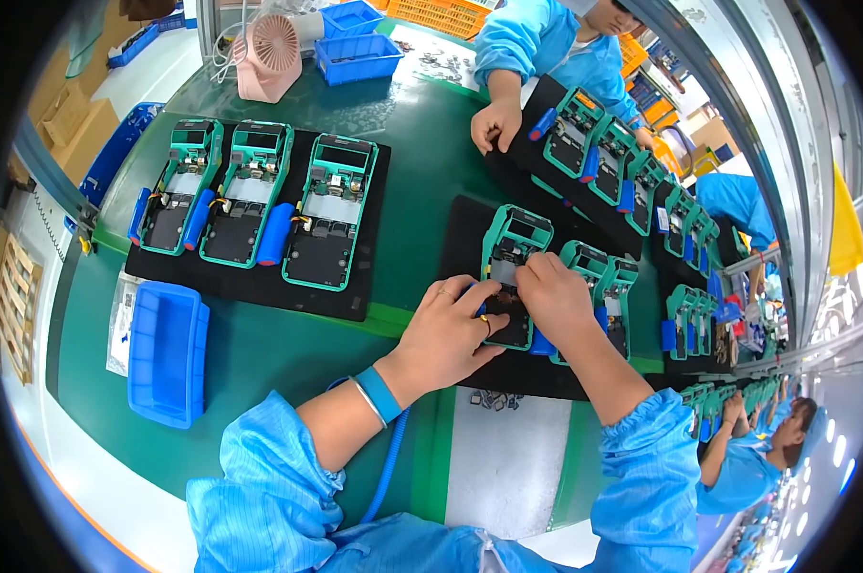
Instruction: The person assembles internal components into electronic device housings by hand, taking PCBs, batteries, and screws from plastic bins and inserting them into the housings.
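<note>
pink fan (275, 46) — near blue bins (358, 69) | wooden pallet (17, 306) (slatted) — left | orange crate (439, 14)

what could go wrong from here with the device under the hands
The left hand and right hand cover much of the green-framed device, so a fingertip might press or shift a part hidden beneath.
The right forearm passes very near the neighbouring devices and could nudge one.
A blue cord runs near the wristband; it might catch if the left arm moves.
</note>
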Demonstrator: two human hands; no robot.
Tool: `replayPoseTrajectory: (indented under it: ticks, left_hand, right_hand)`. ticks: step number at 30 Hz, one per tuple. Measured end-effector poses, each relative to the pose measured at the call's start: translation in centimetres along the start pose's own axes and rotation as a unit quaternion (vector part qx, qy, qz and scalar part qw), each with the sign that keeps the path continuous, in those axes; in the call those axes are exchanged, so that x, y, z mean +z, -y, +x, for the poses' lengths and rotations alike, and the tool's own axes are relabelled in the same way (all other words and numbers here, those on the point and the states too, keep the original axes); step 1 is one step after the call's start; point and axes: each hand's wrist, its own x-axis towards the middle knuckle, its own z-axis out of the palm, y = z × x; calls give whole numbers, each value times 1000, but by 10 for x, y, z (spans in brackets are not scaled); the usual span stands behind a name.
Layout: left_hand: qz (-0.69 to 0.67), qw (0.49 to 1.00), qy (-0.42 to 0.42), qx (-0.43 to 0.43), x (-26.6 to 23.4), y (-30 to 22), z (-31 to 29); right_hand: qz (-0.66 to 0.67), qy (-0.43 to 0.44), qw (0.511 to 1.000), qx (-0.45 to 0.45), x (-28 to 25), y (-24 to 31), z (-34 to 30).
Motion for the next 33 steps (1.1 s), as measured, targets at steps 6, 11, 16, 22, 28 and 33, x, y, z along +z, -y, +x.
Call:
replayPoseTrajectory:
  ticks: [6,11,16,22,28,33]
  left_hand:
    - [-2,1000,4,-1,-1,-1,0]
    - [3,1000,11,-8,-1,-1,-1]
    - [31,999,29,-20,-3,-7,1]
    - [-4,1000,8,-8,2,-4,4]
    - [-5,1000,3,-9,7,1,0]
    - [11,1000,-6,10,2,-4,1]
  right_hand:
    - [-73,2,997,-18,-3,6,2]
    - [-65,16,998,-6,-2,3,9]
    - [-27,8,999,25,-8,-9,16]
    - [15,-10,995,99,-20,-1,4]
    - [188,-93,973,97,-54,70,-99]
    - [176,-78,972,133,-53,104,-124]
